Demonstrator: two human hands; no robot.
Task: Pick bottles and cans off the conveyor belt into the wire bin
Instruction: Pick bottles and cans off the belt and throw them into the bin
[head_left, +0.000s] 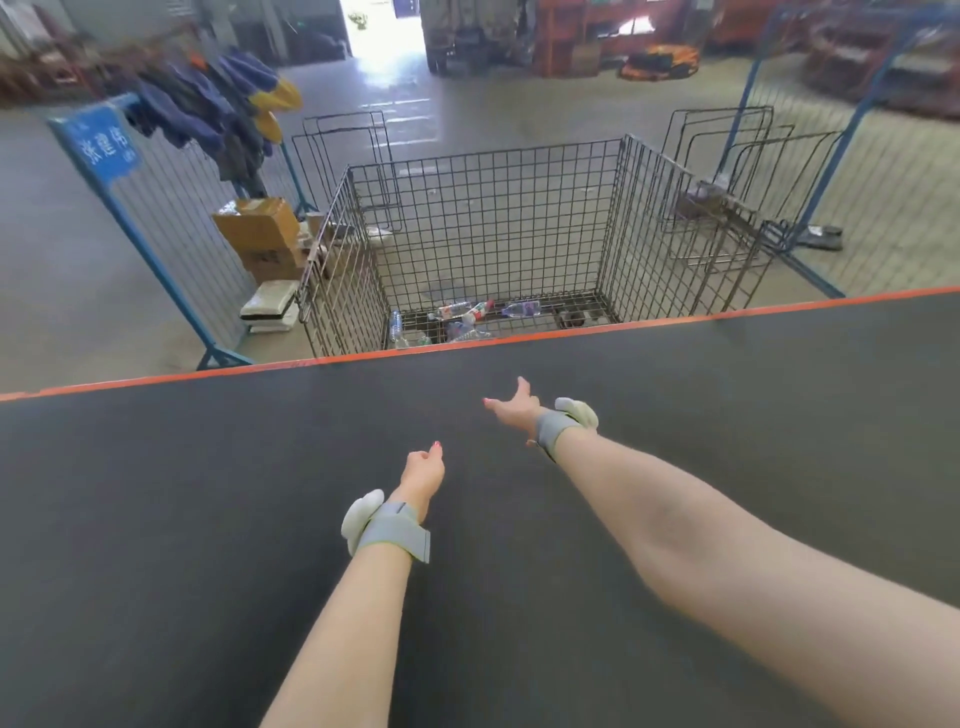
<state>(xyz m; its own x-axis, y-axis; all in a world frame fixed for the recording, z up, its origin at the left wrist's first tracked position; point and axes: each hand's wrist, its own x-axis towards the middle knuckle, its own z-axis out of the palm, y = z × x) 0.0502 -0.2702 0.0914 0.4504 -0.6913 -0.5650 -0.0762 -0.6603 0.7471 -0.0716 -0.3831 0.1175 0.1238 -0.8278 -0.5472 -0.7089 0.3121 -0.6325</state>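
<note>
The dark conveyor belt (208, 493) fills the lower half of the view, with an orange strip along its far edge. Beyond that edge stands the wire bin (488, 171), with several plastic bottles (462, 312) lying on its floor. My right hand (514, 408) reaches out over the belt toward the bin, fingers spread, holding nothing. My left hand (423, 470) hovers lower over the belt with its fingers loosely curled and nothing in it. No bottle or can shows on the belt. Both wrists carry grey straps with white pods.
A blue mesh fence panel (156, 208) with a blue sign stands left of the bin, with blue clothes draped over it. Cardboard boxes (262, 236) and white packs sit beside the bin. Folded wire frames (727, 171) lean at the right.
</note>
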